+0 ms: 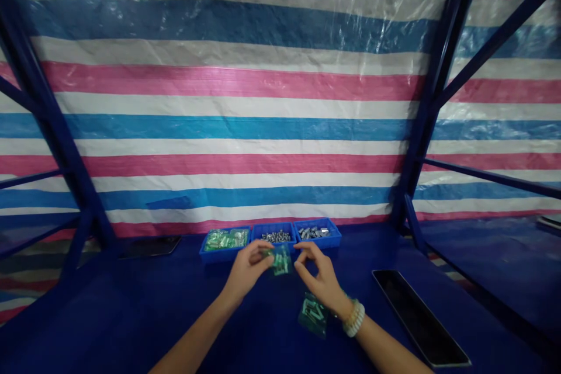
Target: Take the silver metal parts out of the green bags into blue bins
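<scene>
My left hand [249, 267] pinches the edge of a small clear green bag [281, 260] with pale pieces inside, held up over the blue table. Just right of that bag is my right hand [319, 274], its thumb and fingers curved with a gap between the tips and nothing visible in them. Below my right hand, a second green bag [313, 314] with metal-looking parts lies on the table, partly hidden by the hand. Behind my hands stand three blue bins: the left one holds green bags [226, 239], the middle one small metal parts [276, 237], the right one metal pieces [314, 233].
A dark phone-like slab [421, 318] lies on the blue table [263, 333] at the right. Another flat dark object [150, 246] is at the back left. Blue metal posts [427, 105] rise on both sides, before a striped plastic sheet [245, 128].
</scene>
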`<state>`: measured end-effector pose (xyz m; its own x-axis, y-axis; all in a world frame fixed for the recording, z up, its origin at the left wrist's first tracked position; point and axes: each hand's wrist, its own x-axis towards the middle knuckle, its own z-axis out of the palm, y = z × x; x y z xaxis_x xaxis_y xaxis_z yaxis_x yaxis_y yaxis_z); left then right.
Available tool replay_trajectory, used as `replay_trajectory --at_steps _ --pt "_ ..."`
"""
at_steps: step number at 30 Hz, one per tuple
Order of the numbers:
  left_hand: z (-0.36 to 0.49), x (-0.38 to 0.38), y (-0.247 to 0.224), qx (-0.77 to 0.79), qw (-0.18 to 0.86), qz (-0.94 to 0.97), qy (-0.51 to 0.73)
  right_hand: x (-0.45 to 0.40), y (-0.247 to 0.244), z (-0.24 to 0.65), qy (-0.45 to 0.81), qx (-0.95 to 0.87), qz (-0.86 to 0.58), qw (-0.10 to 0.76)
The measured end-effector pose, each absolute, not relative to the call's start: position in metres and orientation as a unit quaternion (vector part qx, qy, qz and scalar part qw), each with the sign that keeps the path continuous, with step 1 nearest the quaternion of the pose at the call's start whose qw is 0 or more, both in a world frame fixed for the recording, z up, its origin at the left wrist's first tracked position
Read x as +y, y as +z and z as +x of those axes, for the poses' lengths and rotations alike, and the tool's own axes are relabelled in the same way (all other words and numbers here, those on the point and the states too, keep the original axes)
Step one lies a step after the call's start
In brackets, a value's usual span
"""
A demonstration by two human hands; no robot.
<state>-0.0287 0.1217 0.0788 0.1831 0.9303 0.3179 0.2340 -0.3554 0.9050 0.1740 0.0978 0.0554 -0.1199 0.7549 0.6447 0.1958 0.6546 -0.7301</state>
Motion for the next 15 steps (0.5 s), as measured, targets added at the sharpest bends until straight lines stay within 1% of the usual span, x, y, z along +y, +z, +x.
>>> replay_trajectory --at_steps 3,4,5,7,11,15 --pt "-0.057 0.151 0.103 0.463 0.208 0.693 0.512 0.103 0.053 0.178 0.229 -0.67 -0.354 0.612" --pt "-0.068 0.163 0.112 0.484 0.149 0.698 0.507 0.105 0.052 0.179 0.228 -0.662 -0.358 0.618" --pt "-0.079 0.175 0.12 0.509 0.087 0.704 0.487 0.107 0.05 0.18 0.229 -0.657 -0.36 0.621" --pt "-0.097 0.197 0.132 0.569 -0.02 0.727 0.385 0.111 0.046 0.182 0.236 -0.649 -0.364 0.625" --pt "-0.114 0.23 0.135 0.586 -0.018 0.751 0.302 0.118 0.04 0.186 0.255 -0.625 -0.371 0.638" --pt "-0.111 0.243 0.129 0.594 -0.009 0.768 0.241 0.123 0.039 0.188 0.279 -0.599 -0.369 0.653"
